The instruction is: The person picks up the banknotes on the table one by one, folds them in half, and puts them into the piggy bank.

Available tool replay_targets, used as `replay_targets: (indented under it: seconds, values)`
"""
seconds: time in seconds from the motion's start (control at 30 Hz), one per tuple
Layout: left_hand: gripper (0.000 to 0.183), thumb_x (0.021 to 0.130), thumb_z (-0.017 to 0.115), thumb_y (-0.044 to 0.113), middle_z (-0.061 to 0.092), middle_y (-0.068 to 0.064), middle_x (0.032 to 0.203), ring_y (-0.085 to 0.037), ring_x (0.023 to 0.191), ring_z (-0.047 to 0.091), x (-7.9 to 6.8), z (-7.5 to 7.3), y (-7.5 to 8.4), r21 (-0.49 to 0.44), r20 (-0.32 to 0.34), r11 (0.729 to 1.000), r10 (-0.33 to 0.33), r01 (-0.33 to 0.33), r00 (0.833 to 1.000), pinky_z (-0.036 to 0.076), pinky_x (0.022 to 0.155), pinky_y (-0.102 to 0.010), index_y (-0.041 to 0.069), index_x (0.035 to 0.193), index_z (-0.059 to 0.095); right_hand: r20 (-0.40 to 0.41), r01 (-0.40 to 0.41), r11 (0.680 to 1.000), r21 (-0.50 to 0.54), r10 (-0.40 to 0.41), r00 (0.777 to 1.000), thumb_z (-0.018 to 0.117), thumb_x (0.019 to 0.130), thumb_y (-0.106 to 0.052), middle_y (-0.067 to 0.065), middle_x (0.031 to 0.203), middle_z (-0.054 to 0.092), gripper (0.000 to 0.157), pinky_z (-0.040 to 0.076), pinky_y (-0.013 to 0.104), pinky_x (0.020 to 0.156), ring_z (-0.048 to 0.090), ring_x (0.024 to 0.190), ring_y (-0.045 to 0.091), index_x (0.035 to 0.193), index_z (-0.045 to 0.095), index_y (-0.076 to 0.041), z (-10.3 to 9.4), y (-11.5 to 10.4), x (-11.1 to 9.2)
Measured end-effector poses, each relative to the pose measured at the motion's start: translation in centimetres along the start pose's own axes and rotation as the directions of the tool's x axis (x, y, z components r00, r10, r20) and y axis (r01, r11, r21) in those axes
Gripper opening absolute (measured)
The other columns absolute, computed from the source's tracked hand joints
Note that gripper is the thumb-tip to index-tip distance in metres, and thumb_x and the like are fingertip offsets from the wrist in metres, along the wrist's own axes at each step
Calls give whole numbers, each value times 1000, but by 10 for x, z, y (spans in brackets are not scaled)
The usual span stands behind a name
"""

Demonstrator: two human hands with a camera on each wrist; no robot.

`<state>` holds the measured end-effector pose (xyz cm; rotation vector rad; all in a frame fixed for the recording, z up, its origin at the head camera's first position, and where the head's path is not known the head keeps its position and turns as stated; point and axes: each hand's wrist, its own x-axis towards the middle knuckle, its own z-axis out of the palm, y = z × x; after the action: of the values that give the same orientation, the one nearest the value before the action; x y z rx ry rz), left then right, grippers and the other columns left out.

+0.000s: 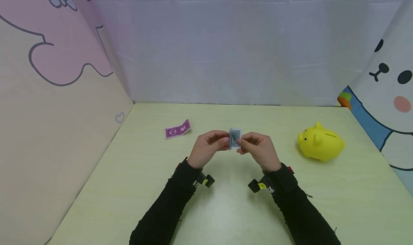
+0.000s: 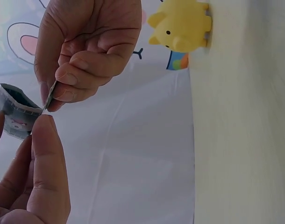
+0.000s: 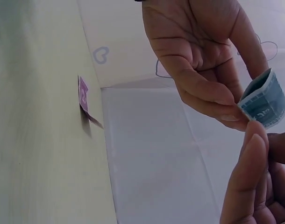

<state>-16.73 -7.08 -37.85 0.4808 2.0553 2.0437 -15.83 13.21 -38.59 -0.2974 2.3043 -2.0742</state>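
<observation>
A blue-grey play banknote [image 1: 235,139], folded over into a small bent loop, is held up above the table between both hands. My left hand [image 1: 208,146] pinches its left edge between thumb and fingers. From the other side, my right hand [image 1: 259,150] pinches the right edge. In the left wrist view the folded note [image 2: 18,112] bulges open on one side of the fingertips. The right wrist view shows the note [image 3: 266,100] with its layers apart at one end.
A purple play banknote [image 1: 178,129] lies on the table beyond my left hand, one end bent up. To the right stands a yellow piggy bank [image 1: 321,142] with a slot on top. A white curtain [image 1: 226,51] hangs behind the pale table [image 1: 226,216].
</observation>
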Motion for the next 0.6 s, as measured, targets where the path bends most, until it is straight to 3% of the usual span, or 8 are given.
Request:
replay_targets:
  seconds: [0.6]
  values:
    - [30, 95, 63, 10, 66, -23, 115, -7, 86, 68, 2, 5, -5, 11, 27, 1000, -22, 22, 999, 59, 86, -33, -4, 122, 63, 52, 38, 999, 29, -40, 998, 63, 94, -5, -10, 77, 70, 21, 60, 25, 66, 66, 65, 8, 103, 66, 14, 2, 0, -1]
